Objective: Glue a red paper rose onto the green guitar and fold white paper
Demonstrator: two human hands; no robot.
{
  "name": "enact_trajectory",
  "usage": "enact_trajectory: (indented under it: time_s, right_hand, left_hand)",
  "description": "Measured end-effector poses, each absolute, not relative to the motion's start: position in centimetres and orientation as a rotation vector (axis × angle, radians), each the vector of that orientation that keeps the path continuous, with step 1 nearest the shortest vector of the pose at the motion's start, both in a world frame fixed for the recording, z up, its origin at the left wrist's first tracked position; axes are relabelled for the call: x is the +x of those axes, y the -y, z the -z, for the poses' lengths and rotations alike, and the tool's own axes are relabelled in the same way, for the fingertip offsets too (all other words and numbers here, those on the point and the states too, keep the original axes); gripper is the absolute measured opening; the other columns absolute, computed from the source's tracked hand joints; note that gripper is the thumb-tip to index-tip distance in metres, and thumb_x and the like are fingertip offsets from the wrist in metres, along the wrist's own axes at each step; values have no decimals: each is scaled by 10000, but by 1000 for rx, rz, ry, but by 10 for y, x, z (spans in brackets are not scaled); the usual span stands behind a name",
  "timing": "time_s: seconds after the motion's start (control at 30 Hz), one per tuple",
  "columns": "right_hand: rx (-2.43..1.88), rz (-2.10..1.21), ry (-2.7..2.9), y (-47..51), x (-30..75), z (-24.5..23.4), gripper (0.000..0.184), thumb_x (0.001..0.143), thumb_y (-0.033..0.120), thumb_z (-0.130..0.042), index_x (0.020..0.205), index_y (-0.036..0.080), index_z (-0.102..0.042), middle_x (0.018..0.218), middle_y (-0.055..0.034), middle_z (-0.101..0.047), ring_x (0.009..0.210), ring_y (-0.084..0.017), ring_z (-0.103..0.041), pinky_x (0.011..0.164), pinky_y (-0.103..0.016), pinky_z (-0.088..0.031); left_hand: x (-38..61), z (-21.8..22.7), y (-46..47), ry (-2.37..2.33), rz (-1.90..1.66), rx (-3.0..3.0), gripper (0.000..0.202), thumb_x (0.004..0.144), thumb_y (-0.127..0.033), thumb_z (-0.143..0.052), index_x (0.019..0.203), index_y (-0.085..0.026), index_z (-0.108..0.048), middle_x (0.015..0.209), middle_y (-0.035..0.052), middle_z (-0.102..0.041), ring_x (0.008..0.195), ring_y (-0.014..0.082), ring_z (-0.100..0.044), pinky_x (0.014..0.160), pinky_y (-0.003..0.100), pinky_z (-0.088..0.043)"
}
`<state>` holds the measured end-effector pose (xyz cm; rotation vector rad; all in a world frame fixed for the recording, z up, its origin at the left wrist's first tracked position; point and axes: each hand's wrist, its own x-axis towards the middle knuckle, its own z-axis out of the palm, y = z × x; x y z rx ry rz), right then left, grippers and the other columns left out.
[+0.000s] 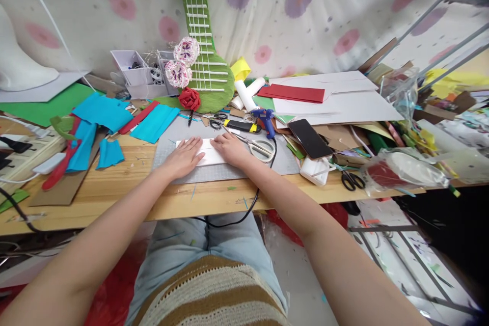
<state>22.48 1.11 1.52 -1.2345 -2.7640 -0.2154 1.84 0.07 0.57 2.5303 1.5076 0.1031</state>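
Note:
A folded strip of white paper point(208, 154) lies on the grey cutting mat point(233, 173) in front of me. Flat on its left part rests my left hand point(186, 155), fingers stretched out. My right hand point(230, 148) presses on its right end, fingers extended over the paper. Neither hand grips anything. Just right of my right hand are white-handled scissors point(263, 151). Behind the hands lie a yellow-and-black utility knife point(241, 126) and a blue glue gun point(266, 121), its black cord running down past my right forearm.
A green pipa-shaped craft piece point(214, 74) with flowers leans at the back. Blue crepe paper point(101, 111) lies left. To the right are a phone point(310, 138), black scissors point(352, 180), white boards point(336, 107) and piled scraps. The wooden table's edge point(153, 211) is close to my lap.

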Motion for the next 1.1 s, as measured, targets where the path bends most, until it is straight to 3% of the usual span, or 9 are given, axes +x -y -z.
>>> enact_trajectory:
  time_s: [0.4, 0.53, 0.67, 0.77, 0.87, 0.97, 1.1]
  right_hand:
    - [-1196, 48, 2686, -15, 232, -2, 395, 930, 174, -373, 1301, 157, -508, 1257, -115, -570, 1119, -211, -480, 996, -373, -339]
    - [-1214, -189, 2523, -15, 237, 4, 421, 888, 104, -382, 1275, 141, -542, 1302, -94, -567, 1179, -180, -490, 1044, -343, -331]
    - [-1309, -530, 2205, -19, 244, 4, 586, 773, -1, -343, 1319, 149, -493, 1201, -48, -645, 1175, -143, -527, 1050, -324, -354]
    - [-1344, -703, 1995, -29, 244, -2, 611, 741, -12, -287, 1284, 145, -520, 1141, -47, -674, 1097, -126, -589, 1004, -315, -407]
    - [-1397, -666, 1985, -42, 237, -11, 498, 810, 56, -289, 1197, 149, -588, 1167, -71, -654, 1067, -144, -603, 966, -332, -434]
    - [-1351, -514, 2272, -46, 228, -22, 377, 838, 195, -460, 1183, 143, -601, 1222, -103, -616, 1134, -190, -549, 996, -359, -397]
    - [-1135, -275, 2698, -37, 220, -34, 489, 726, 187, -611, 1210, 121, -581, 1248, -128, -580, 1162, -234, -496, 1028, -377, -331]
  left_hand:
    - [8, 3, 4, -1634, -142, 2540, 711, 899, -498, -270, 1444, -42, -262, 1521, 173, -213, 1420, 257, -171, 1156, 441, -155]
    - [8, 4, 6, -1637, -115, 2556, 730, 897, -509, -272, 1441, -23, -256, 1521, 184, -208, 1424, 261, -158, 1158, 441, -148]
    - [8, 3, 5, -1624, -131, 2569, 724, 895, -518, -286, 1446, -49, -257, 1520, 183, -209, 1423, 265, -160, 1152, 452, -157]
    - [8, 4, 4, -1628, -116, 2562, 726, 893, -519, -293, 1448, -53, -252, 1519, 183, -212, 1422, 265, -164, 1151, 451, -157]
    - [8, 6, 3, -1626, -135, 2545, 732, 887, -527, -304, 1449, -60, -250, 1521, 178, -214, 1423, 265, -161, 1153, 453, -142]
    - [8, 6, 3, -1605, -184, 2492, 756, 869, -531, -347, 1453, -65, -230, 1525, 178, -205, 1424, 269, -154, 1153, 459, -125]
    - [5, -3, 0, -1603, -296, 2336, 898, 775, -541, -514, 1468, -85, -170, 1522, 193, -209, 1408, 297, -208, 1135, 464, -187]
